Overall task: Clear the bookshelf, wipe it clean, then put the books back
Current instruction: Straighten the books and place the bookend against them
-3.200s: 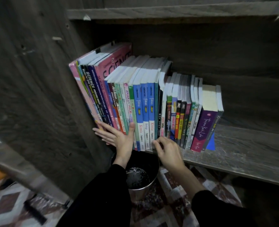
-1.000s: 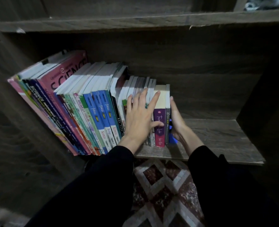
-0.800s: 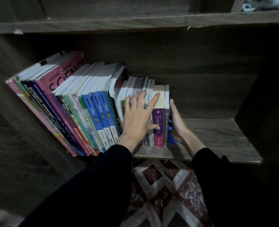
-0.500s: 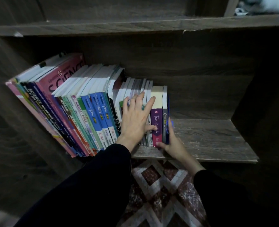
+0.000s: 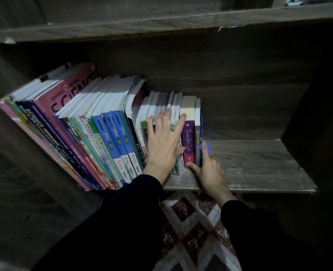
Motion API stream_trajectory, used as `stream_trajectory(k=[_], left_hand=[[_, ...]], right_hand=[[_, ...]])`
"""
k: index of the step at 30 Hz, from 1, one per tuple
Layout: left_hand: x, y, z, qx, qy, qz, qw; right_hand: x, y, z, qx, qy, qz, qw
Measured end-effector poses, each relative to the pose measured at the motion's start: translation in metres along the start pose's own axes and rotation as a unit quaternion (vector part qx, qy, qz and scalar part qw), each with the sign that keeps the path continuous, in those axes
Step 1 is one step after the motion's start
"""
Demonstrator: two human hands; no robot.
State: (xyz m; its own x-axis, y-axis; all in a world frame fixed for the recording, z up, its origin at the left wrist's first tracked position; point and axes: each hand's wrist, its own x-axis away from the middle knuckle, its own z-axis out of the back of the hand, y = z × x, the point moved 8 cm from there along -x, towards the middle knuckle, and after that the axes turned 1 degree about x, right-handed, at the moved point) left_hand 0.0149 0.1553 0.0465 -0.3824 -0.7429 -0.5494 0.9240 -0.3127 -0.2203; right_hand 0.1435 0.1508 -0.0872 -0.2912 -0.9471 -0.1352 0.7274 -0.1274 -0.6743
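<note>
A row of books (image 5: 107, 133) stands on the wooden shelf board (image 5: 255, 163), leaning to the left against the side wall. My left hand (image 5: 164, 141) lies flat with spread fingers on the spines of the thin books near the right end. My right hand (image 5: 207, 169) is at the foot of the last books: its thumb touches the bottom of the purple book (image 5: 188, 141) and its fingers reach along the thin blue book (image 5: 202, 145) at the very end. How the right fingers lie behind the blue book is hidden.
The shelf's right half is bare wood up to the dark right wall (image 5: 318, 124). Another shelf board (image 5: 161, 26) runs overhead. A patterned red and white rug (image 5: 193, 231) lies on the floor below the shelf.
My right hand slid from the far side of the end books down to their front bottom corner. My left hand stayed flat on the spines. The view turned right from the row's left end.
</note>
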Motion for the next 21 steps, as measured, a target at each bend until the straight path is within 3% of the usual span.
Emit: stream_trajectory(k=[3, 6, 8, 14, 19, 21], left_hand=[[0.001, 0.000, 0.002, 0.010, -0.016, 0.001, 1.000], [0.000, -0.001, 0.001, 0.025, -0.032, 0.002, 0.999], [0.000, 0.000, 0.000, 0.031, -0.036, 0.001, 0.999], [0.000, 0.000, -0.002, 0.015, 0.002, 0.008, 1.000], [-0.001, -0.001, 0.000, 0.013, 0.014, 0.019, 1.000], [-0.001, 0.002, 0.001, 0.024, -0.019, 0.004, 1.000]], right_hand=[[-0.006, 0.001, 0.001, -0.011, -0.027, 0.022, 0.999], [-0.009, 0.006, 0.003, -0.038, -0.156, 0.031, 0.987], [-0.008, 0.008, 0.006, -0.017, -0.194, 0.029, 0.980], [-0.011, 0.005, 0.005, 0.069, -0.079, 0.031, 0.994], [-0.012, 0.005, 0.003, 0.074, -0.052, 0.035, 0.995], [-0.013, 0.008, 0.004, 0.043, -0.055, 0.022, 0.997]])
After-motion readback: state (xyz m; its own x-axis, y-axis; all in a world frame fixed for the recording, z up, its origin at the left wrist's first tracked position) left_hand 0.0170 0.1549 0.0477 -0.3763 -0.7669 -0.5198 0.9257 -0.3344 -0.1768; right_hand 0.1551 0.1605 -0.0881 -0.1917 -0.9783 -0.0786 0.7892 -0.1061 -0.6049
